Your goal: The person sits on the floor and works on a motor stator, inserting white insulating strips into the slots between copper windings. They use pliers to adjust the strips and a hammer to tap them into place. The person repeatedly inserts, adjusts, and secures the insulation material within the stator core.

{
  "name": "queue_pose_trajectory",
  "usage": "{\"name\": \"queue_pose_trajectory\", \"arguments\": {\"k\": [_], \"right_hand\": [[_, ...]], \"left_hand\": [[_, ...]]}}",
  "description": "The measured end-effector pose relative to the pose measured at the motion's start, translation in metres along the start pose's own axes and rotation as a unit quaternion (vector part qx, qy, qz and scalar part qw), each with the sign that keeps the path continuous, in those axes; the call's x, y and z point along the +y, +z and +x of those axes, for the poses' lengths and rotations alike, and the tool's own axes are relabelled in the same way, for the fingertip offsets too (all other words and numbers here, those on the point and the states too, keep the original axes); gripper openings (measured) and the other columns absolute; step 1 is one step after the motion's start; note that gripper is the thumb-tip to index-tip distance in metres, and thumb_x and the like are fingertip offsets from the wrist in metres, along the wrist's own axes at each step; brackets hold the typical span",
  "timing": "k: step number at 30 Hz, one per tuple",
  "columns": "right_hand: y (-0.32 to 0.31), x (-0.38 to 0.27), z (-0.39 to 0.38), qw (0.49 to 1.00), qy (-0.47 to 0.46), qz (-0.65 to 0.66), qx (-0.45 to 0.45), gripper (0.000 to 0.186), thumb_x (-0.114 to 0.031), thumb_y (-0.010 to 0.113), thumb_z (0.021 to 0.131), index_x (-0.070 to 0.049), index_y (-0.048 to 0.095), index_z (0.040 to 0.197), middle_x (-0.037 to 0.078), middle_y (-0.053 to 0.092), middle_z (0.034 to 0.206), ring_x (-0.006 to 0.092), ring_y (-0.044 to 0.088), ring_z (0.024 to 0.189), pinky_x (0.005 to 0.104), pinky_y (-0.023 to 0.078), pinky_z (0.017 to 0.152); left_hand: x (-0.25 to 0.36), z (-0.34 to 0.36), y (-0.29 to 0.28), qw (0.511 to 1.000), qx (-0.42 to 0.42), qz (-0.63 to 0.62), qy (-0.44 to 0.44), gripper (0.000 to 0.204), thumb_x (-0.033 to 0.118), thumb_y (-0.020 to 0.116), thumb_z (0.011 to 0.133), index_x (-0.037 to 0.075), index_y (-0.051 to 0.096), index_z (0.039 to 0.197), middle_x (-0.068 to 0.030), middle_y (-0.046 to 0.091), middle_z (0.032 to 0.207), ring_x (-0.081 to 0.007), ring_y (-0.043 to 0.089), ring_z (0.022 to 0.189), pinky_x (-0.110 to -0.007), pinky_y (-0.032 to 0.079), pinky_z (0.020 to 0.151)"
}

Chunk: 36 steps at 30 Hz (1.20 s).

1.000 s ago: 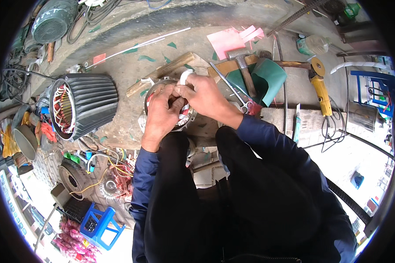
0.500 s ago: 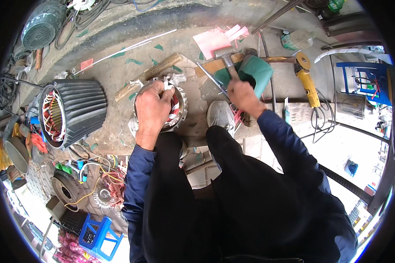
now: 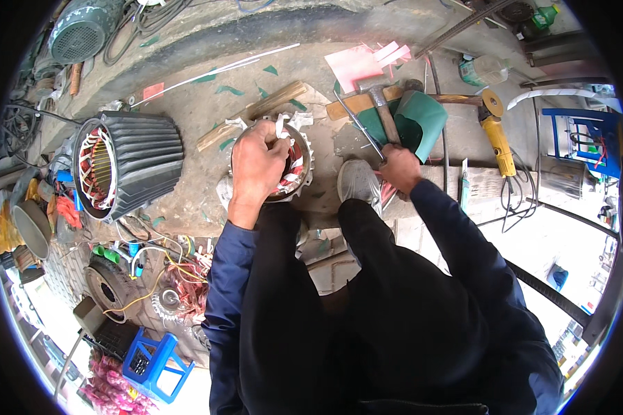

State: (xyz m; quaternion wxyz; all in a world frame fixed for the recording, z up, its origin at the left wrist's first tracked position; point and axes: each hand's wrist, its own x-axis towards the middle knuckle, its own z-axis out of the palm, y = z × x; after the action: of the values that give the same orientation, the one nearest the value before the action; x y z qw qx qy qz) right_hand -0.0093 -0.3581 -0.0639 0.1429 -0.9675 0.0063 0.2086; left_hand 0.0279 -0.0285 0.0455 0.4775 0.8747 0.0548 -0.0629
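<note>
My left hand (image 3: 259,166) is over a small motor stator (image 3: 306,164) with red and white windings, set upright on the ground before my knees. Its thumb and fingers are closed on a white strip (image 3: 281,127) at the stator's far rim. To the right, my right hand (image 3: 401,168) is wrapped round the handle end of a hammer (image 3: 384,114). The hammer's head rests beyond the hand, beside a curled green sheet (image 3: 422,119). A long thin metal tool (image 3: 361,126) lies just left of the hammer handle.
A large ribbed motor housing (image 3: 145,162) with windings lies at left. Wooden sticks (image 3: 256,114) and green scraps are beyond the stator. Pink sheets (image 3: 353,66) lie at the back. A yellow angle grinder (image 3: 495,138) lies at right, a blue stool (image 3: 152,363) at lower left.
My right hand has slid back toward me along the hammer handle, baring more of it. The left hand stays at the stator. The whole view has shifted slightly.
</note>
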Motion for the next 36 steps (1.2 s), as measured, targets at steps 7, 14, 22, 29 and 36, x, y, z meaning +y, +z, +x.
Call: {"name": "queue_pose_trajectory", "arguments": {"k": [7,14,22,29,36], "right_hand": [[-0.070,0.000,-0.049,0.903,0.003,0.406,-0.138,0.012,-0.002,0.072,0.088,0.003,0.064,0.096,0.006,0.065,0.076,0.0138,0.064,0.071,0.0333,0.054,0.067],[-0.088,-0.017,-0.090,0.944,-0.074,0.321,0.021,0.026,0.002,0.068,0.091,-0.003,0.058,0.115,0.015,0.066,0.090,0.0299,0.069,0.078,0.0359,0.055,0.074],[-0.103,-0.055,-0.081,0.790,-0.101,0.599,-0.081,0.050,-0.002,0.071,0.097,-0.005,0.050,0.142,0.001,0.059,0.112,0.0082,0.058,0.099,0.0276,0.053,0.088],[-0.118,-0.057,-0.072,0.836,-0.029,0.536,-0.115,0.063,-0.014,0.084,0.087,-0.011,0.052,0.141,0.001,0.052,0.107,0.0125,0.055,0.095,0.0303,0.051,0.085],[-0.108,-0.041,-0.083,0.953,-0.079,0.292,-0.010,0.069,-0.025,0.090,0.079,-0.004,0.051,0.131,0.011,0.056,0.104,0.0253,0.061,0.089,0.0382,0.054,0.083]], "left_hand": [[0.006,0.002,-0.009,0.997,-0.043,-0.002,-0.058,0.015,0.016,0.076,0.091,0.003,0.075,0.097,-0.0175,0.075,0.084,-0.0310,0.075,0.076,-0.040,0.056,0.072],[0.013,0.008,-0.015,0.992,-0.037,0.121,0.025,0.024,0.015,0.076,0.093,0.001,0.066,0.076,-0.0053,0.069,0.065,-0.0105,0.064,0.059,-0.030,0.050,0.059],[0.017,0.009,-0.014,0.989,-0.046,0.140,-0.003,0.027,0.016,0.076,0.093,0.000,0.064,0.073,-0.0061,0.068,0.065,-0.0129,0.066,0.058,-0.031,0.050,0.057],[0.018,0.009,-0.016,0.991,-0.054,0.122,-0.008,0.026,0.016,0.075,0.094,0.000,0.065,0.076,-0.0062,0.070,0.068,-0.0116,0.067,0.061,-0.030,0.050,0.059],[0.016,0.011,-0.014,0.993,-0.058,0.097,-0.010,0.024,0.015,0.074,0.095,0.000,0.067,0.078,-0.0064,0.071,0.070,-0.0110,0.066,0.061,-0.029,0.050,0.059]]}}
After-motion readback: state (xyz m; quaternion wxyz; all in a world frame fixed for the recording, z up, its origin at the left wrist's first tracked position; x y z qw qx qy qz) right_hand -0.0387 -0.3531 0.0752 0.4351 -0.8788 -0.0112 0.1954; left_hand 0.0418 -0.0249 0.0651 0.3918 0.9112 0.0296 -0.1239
